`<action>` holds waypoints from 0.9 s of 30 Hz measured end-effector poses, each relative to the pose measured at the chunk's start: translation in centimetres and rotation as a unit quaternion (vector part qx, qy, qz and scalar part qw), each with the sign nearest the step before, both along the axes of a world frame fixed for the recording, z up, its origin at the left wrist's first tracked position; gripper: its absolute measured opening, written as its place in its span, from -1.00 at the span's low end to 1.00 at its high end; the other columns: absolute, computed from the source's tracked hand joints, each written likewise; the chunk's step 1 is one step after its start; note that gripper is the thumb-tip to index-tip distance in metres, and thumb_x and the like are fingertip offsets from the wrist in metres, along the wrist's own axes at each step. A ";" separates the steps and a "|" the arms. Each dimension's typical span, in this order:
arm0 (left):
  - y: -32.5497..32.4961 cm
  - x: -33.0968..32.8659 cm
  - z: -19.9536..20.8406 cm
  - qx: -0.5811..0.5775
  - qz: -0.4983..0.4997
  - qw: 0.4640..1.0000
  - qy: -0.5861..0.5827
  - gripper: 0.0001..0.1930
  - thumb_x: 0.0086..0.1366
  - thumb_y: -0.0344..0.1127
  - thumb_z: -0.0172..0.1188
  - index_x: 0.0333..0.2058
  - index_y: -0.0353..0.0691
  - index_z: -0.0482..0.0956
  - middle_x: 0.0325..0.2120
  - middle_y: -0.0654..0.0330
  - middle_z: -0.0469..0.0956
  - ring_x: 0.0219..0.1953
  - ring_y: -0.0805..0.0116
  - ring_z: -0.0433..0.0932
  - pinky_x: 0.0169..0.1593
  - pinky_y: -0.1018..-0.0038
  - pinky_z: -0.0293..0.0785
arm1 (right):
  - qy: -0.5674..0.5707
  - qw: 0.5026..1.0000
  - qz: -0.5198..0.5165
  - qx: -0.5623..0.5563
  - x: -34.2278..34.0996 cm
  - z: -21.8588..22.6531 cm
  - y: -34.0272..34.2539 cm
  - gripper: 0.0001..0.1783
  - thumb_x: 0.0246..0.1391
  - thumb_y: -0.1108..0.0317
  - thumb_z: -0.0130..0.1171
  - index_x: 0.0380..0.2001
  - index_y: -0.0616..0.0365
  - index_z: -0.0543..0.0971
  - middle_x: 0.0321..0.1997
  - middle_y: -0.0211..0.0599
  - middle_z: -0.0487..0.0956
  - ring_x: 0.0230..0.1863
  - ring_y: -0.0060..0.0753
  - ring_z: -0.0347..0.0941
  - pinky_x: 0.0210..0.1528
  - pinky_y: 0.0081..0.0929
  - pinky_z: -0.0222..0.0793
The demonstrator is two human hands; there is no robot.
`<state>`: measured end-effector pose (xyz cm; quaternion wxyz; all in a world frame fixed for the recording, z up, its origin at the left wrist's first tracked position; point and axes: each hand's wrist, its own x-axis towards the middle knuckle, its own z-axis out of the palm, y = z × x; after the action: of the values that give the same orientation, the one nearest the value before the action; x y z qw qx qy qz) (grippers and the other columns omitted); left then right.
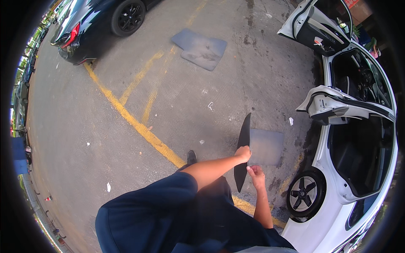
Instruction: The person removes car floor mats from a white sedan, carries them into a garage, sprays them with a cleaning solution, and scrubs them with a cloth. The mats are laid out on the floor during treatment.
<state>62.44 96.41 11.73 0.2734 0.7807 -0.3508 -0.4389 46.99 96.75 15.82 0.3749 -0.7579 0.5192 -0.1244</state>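
A thin black car floor mat point(242, 173) hangs upright before me, turned nearly edge-on. My left hand point(243, 153) is closed around its edge about halfway along. Lower down, my right hand point(256, 173) pinches the same edge between thumb and fingers. Just beyond the mat, a flat grey mat point(267, 146) lies on the ground, partly covered by the held one. Farther off, ahead and to the left, two overlapping grey mats point(206, 52) lie on the pavement.
To my right stands a white car point(314, 236) with its front door point(318, 36) and rear door point(327, 99) swung out. A dark car point(86, 25) is parked at the far left. Yellow lines point(139, 126) and scraps of litter mark the asphalt.
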 end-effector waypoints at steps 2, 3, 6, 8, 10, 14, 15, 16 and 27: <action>-1.9 1.6 2.0 -0.017 -0.071 0.997 0.005 -0.73 0.08 -0.24 0.00 -0.41 -0.38 0.47 -0.44 -0.14 0.48 -0.32 -0.01 0.48 -0.24 0.22 0.41 | 0.099 0.992 0.083 0.012 4.3 3.0 -1.1 -0.69 -0.17 0.21 0.19 -0.57 0.25 0.38 -0.65 -0.13 0.47 -0.61 -0.19 0.43 -0.50 -0.40 0.34; -2.9 3.2 3.4 -0.036 -0.093 0.995 0.021 -0.71 0.09 -0.21 0.00 -0.42 -0.39 0.47 -0.45 -0.12 0.49 -0.32 -0.02 0.48 -0.24 0.23 0.41 | 0.129 0.988 0.073 -0.038 6.4 3.6 -1.7 -0.72 -0.19 0.30 0.17 -0.63 0.25 0.32 -0.72 -0.15 0.44 -0.63 -0.16 0.42 -0.52 -0.39 0.32; -6.4 8.6 3.1 -0.145 -0.205 0.963 0.094 -0.45 0.03 0.05 0.08 -0.26 -0.41 0.44 -0.40 -0.12 0.49 -0.28 0.01 0.48 -0.21 0.26 0.38 | 0.159 0.983 0.023 -0.087 9.0 2.1 -4.3 -0.73 -0.17 0.34 0.12 -0.67 0.27 0.29 -0.71 -0.11 0.44 -0.64 -0.12 0.41 -0.53 -0.33 0.31; -8.9 14.4 3.2 -0.111 -0.192 0.951 0.217 -0.37 -0.02 0.12 0.12 -0.19 -0.40 0.41 -0.38 -0.09 0.49 -0.34 0.04 0.50 -0.23 0.31 0.39 | 0.161 0.986 -0.024 -0.037 10.1 -0.1 -6.6 -0.74 -0.16 0.37 0.09 -0.69 0.28 0.27 -0.74 -0.09 0.42 -0.69 -0.16 0.42 -0.57 -0.33 0.32; -11.3 20.2 -3.2 -0.170 -0.130 0.963 0.161 -0.37 -0.04 0.13 0.14 -0.19 -0.36 0.41 -0.37 -0.05 0.50 -0.48 0.20 0.53 -0.32 0.38 0.41 | 0.142 0.987 -0.076 0.019 10.5 -4.0 -8.2 -0.73 -0.16 0.37 0.06 -0.71 0.29 0.26 -0.80 -0.13 0.38 -0.76 -0.33 0.41 -0.73 -0.46 0.30; -15.6 37.8 -13.8 0.040 0.152 0.929 0.334 -0.61 0.04 -0.06 0.17 -0.30 -0.27 0.41 -0.55 0.24 0.44 -0.56 0.49 0.40 -0.56 0.55 0.39 | 0.156 0.963 -0.185 0.115 12.6 -12.3 -10.7 -0.76 -0.22 0.37 0.06 -0.70 0.29 0.28 -0.80 -0.22 0.38 -0.80 -0.38 0.38 -0.79 -0.48 0.28; -16.3 42.7 -16.2 0.067 0.211 0.909 0.352 -0.54 0.06 0.01 0.12 -0.22 -0.27 0.41 -0.37 0.11 0.48 -0.41 0.35 0.45 -0.37 0.45 0.44 | 0.155 0.948 -0.229 0.158 13.6 -14.3 -10.9 -0.77 -0.24 0.37 0.06 -0.70 0.28 0.29 -0.80 -0.24 0.38 -0.81 -0.39 0.38 -0.80 -0.48 0.28; -17.3 46.9 -20.1 0.108 0.273 0.881 0.371 -0.52 0.07 -0.01 0.11 -0.18 -0.28 0.36 -0.36 0.07 0.47 -0.37 0.30 0.46 -0.32 0.41 0.45 | 0.145 0.929 -0.268 0.208 16.0 -14.4 -11.8 -0.79 -0.26 0.37 0.06 -0.69 0.27 0.31 -0.78 -0.28 0.39 -0.82 -0.43 0.36 -0.83 -0.51 0.24; -32.9 66.8 -58.9 0.123 0.561 0.672 0.468 -0.52 0.09 -0.16 0.14 -0.10 -0.31 0.24 -0.24 -0.03 0.28 -0.30 0.19 0.39 -0.19 0.33 0.47 | 0.416 0.812 -0.248 0.325 22.6 -17.3 -5.5 -0.70 -0.13 0.23 0.08 -0.62 0.26 0.33 -0.73 -0.12 0.44 -0.66 -0.15 0.41 -0.59 -0.31 0.28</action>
<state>129.28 63.52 -47.15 0.4981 0.5495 0.3843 -0.5498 69.63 91.25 -1.48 0.3036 -0.4172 0.8060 0.2900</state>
